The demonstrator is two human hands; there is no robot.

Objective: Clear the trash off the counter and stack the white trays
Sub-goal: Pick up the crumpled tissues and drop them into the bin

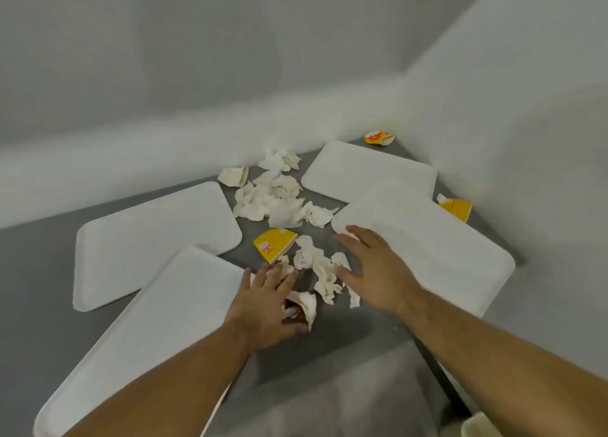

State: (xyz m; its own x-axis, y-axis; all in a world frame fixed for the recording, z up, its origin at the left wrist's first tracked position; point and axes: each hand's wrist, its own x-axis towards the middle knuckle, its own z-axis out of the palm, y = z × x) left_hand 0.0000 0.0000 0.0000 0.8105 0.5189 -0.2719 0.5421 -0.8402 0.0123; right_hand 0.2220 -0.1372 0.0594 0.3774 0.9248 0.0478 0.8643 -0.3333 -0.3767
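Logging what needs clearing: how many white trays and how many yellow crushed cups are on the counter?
White trays: 4
Yellow cups: 3
Total: 7

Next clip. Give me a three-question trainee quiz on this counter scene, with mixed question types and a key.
1. How many white trays lie on the counter?
2. Where does the yellow carton nearest the hands lie? A) on the bare counter between the trays, just beyond the left hand; B) on top of a tray; C) in the far corner by the wall.
3. True or false: the right hand grips that yellow carton.
Key: 1) four; 2) A; 3) false, its fingers are spread and hold nothing.
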